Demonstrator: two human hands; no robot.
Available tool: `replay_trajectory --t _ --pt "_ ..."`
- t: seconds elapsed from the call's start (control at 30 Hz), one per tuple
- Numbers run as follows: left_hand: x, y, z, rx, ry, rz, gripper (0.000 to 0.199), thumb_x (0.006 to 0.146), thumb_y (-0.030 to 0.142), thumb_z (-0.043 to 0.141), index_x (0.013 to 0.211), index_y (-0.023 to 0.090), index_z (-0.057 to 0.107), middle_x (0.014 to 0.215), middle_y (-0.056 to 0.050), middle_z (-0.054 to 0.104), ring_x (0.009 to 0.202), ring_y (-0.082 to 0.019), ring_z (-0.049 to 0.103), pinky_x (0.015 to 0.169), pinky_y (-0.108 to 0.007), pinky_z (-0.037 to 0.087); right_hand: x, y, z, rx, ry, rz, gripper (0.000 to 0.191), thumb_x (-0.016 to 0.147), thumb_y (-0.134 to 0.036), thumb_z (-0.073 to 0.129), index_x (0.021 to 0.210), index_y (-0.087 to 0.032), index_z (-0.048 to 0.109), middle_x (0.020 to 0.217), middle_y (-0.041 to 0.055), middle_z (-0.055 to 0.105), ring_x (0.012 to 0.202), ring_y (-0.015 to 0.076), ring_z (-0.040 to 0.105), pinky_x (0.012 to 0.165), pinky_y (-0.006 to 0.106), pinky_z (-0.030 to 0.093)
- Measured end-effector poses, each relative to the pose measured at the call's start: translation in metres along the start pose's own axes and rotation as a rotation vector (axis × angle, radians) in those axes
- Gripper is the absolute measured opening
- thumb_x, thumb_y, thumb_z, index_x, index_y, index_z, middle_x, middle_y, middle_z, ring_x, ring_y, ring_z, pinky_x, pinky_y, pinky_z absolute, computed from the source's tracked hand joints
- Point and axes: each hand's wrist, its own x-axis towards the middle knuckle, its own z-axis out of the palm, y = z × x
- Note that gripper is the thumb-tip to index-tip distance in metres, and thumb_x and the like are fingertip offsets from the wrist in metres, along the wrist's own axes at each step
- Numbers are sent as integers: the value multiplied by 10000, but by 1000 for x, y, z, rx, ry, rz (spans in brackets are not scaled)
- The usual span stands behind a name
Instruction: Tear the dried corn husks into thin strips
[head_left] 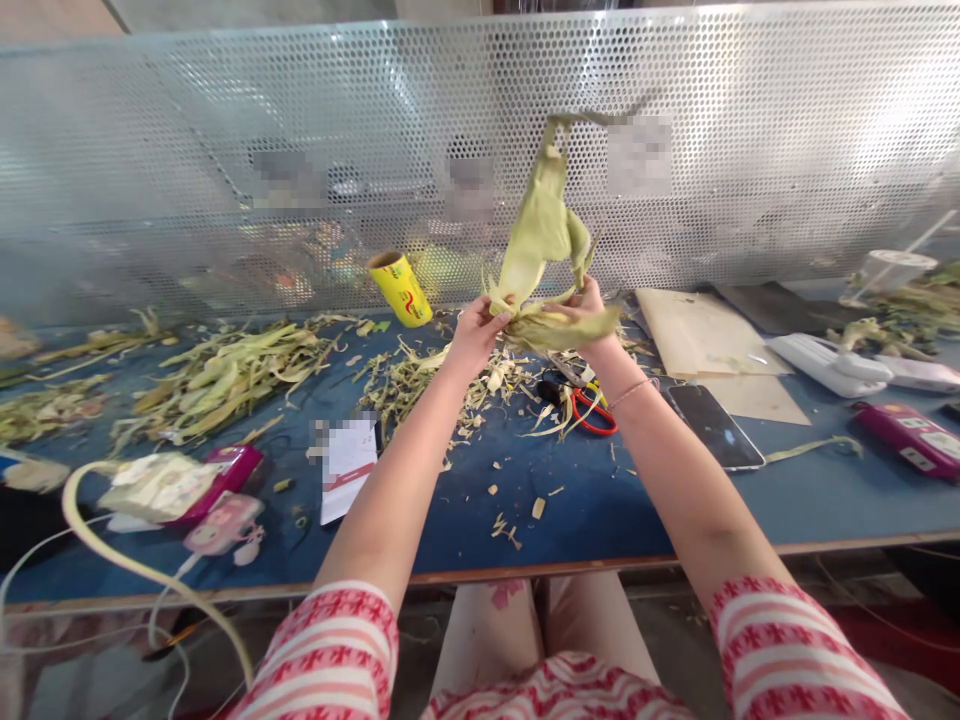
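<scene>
Both my hands are raised over the middle of the blue table, gripping pale green corn husk [541,225]. My left hand [480,335] pinches the husk near its base. Opposite it, my right hand [592,315] closes round the other side, with a husk flap [559,328] draped across its fingers. One long leaf stands up between the hands and bends over at the top. Below them lies a pile of husk scraps [420,385], beside scissors with red handles [596,412]. Whether an ear of corn is inside the husk is hidden.
A perforated metal screen [360,120] stands behind the table [480,520]. To the left are a heap of husk strips [232,375], a yellow tube [403,290] and a phone [349,465]. On the right lie a dark phone [712,425], cardboard [701,330] and a power strip [829,362].
</scene>
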Motion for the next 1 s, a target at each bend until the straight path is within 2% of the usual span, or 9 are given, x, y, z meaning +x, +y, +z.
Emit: replay_trajectory --t 0.1,0.27,0.4,0.47,0.57,0.67,0.77,0.9,1.0 --pt "0 0 -5 224 20 77 424 627 399 819 947 202 624 880 -13 680 853 -154 625 836 -287 472 -1 4 -4 176 112 132 840 673 -297 796 1352 -171 317 866 13 670 848 176 690 832 326 572" --pt "-1 9 -10 554 147 207 307 695 306 773 952 216 631 855 -17 634 876 -181 592 857 -296 436 -9 0 -25 219 44 177 698 726 -279 750 1337 -149 437 1010 90 712 859 169 695 866 328 559" --pt "0 12 -16 659 228 314 279 706 256 755 953 222 630 853 -12 604 840 -175 563 869 -306 427 -17 -12 -61 146 -200 178 468 744 -358 746 1148 -147 637 1114 117 707 882 167 696 858 324 564" --pt "1 11 -19 687 251 356 259 720 246 739 954 221 629 888 -17 607 854 -173 558 883 -310 425 -21 -19 -76 91 -178 118 441 796 -434 691 1154 -179 658 1133 110 711 942 182 695 890 362 562" --pt "1 11 -21 710 265 397 242 741 223 714 968 218 630 961 -33 620 915 -180 562 907 -310 419 -24 -31 -87 -153 -137 9 392 783 -430 700 1094 -192 714 1076 91 737 1006 210 687 974 420 527" --pt "0 13 -21 735 249 434 247 749 194 694 987 221 634 1012 -46 637 939 -187 564 915 -311 420 -27 -45 -83 -426 -47 -97 297 752 -369 720 998 -209 764 1001 59 755 967 231 693 976 449 520" --pt "-3 15 -19 739 230 437 251 753 185 683 997 227 642 1040 -57 652 974 -202 571 931 -321 422 -32 -58 -72 -606 -1 -175 223 750 -320 702 932 -224 787 923 40 761 882 232 697 905 428 546" --pt "-6 15 -14 713 250 419 251 754 226 695 1000 229 646 1049 -61 656 1033 -215 573 956 -326 423 -37 -67 -51 -805 -68 -194 240 747 -196 660 945 -236 789 843 35 756 799 218 688 815 386 549" --pt "-6 15 -9 662 348 416 253 758 286 703 994 224 635 1024 -52 650 1046 -204 579 971 -323 424 -37 -65 -36 -950 -144 -192 288 724 -111 628 926 -247 784 856 36 754 841 228 681 812 365 519"
